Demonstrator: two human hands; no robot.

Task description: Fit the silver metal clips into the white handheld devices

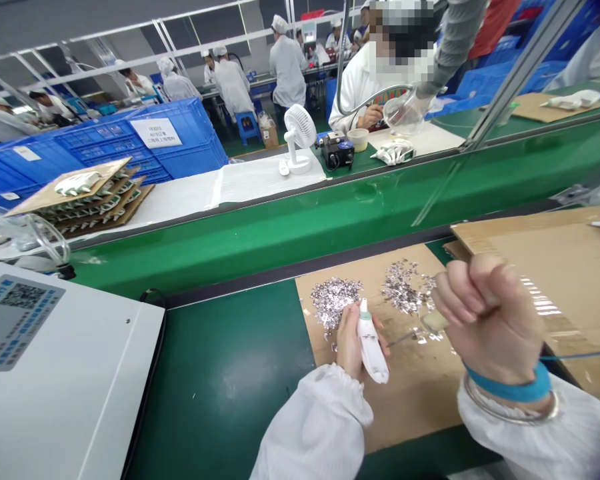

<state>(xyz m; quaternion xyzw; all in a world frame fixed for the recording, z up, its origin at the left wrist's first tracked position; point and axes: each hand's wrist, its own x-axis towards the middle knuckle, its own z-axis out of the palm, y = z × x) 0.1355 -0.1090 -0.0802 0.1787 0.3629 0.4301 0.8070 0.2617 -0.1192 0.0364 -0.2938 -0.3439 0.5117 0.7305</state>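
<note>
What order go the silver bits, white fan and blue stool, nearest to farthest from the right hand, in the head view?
From the right hand:
1. Shiny silver scraps, on cardboard to its left.
2. White desk fan, across the green belt.
3. Blue stool, on the floor beyond.

White plastic handheld device (pixel 373 345), narrow tip toward 11 o'clock, thin metal tweezers (pixel 404 338) at its 3 o'clock, nearly touching.

Left sleeve (pixel 315 427): white smock fabric, cuff gathered
Right sleeve (pixel 530 440): same white fabric
Wrist strap (pixel 510 385): blue, worn on the right wrist (pixel 505 363)
Bangle (pixel 505 419): thin, metal
</note>
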